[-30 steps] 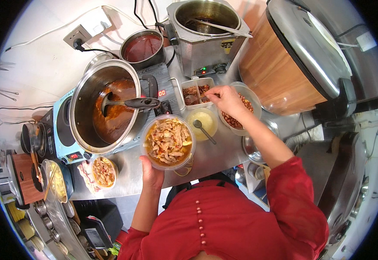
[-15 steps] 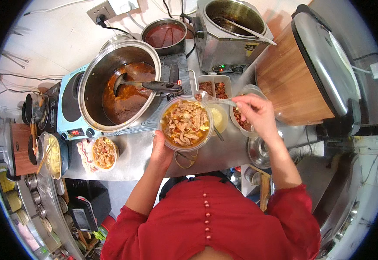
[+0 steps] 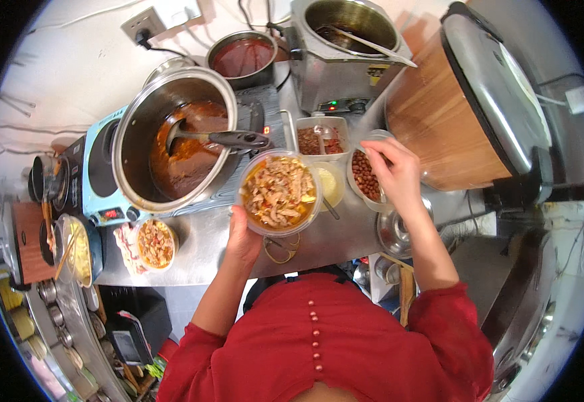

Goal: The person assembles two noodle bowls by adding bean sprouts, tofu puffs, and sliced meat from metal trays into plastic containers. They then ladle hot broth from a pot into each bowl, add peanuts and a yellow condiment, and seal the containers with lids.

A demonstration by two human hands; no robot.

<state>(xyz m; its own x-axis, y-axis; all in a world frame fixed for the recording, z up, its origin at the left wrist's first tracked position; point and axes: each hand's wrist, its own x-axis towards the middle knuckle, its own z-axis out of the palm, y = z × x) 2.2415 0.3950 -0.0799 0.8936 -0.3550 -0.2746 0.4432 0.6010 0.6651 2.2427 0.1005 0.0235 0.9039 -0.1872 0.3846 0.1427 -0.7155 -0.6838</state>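
My left hand (image 3: 242, 238) grips a clear round plastic bowl (image 3: 244, 204) from its near left side. Sliced meat in reddish broth (image 3: 278, 191) fills it, with a few yellow pieces at the right. Over a tub of peanuts (image 3: 362, 175), my right hand (image 3: 399, 173) has its fingers closed in a pinch; what they hold, if anything, I cannot make out. Just left of that hand lies a divided condiment box (image 3: 313, 139) with dark red seasonings and a clear utensil-like piece in it. A tub of pale yellow minced food (image 3: 329, 182) stands between bowl and peanuts.
At left, a deep steel pot (image 3: 128, 177) of red-brown broth with a ladle (image 3: 228, 139) sits on a blue cooker (image 3: 98, 194). Behind are a smaller red-sauce pot (image 3: 242, 59) and a steel warmer (image 3: 319, 80). A wood-patterned bucket (image 3: 432, 114) stands right; another filled bowl (image 3: 157, 244) is near left.
My right hand has moved down and slightly left, from holding a clear spoon by the condiment box to over the peanuts. Red bits now show on the meat. The whole view has shifted slightly.
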